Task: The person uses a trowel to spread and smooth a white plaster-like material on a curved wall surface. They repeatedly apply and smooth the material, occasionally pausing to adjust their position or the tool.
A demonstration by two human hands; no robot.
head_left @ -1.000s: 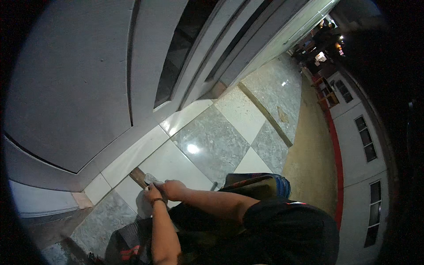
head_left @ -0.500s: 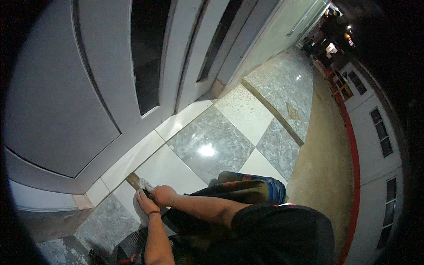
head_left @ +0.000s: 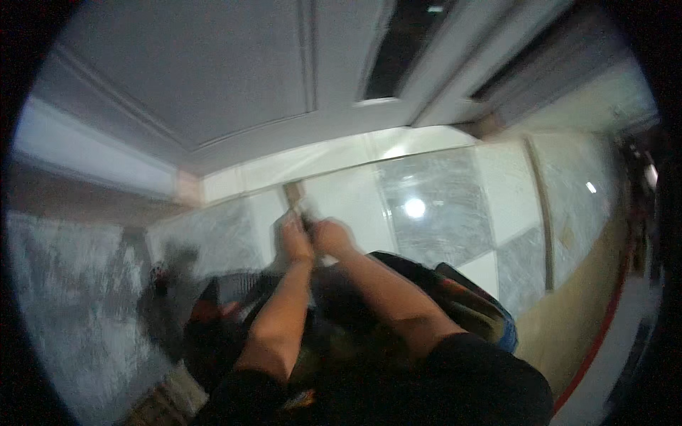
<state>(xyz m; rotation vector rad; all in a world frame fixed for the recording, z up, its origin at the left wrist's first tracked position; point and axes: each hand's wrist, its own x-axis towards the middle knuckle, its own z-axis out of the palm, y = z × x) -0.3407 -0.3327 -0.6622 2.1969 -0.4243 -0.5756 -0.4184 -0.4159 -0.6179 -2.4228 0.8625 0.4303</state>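
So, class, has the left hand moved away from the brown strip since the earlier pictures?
No: the left hand stays by the brown strip, short of the white sill; blur hides small shifts.

- The left hand [head_left: 295, 238] and right hand [head_left: 332, 239] are smeared; I can't read either grip.
- Something dark [head_left: 307, 223] between them is too blurred and covered for me to name.
- My top edge cuts off the grey door [head_left: 241, 71].
- My lower edge crops the black shirt [head_left: 490, 376].
- Far-right shapes [head_left: 643, 170] blur beyond my telling.
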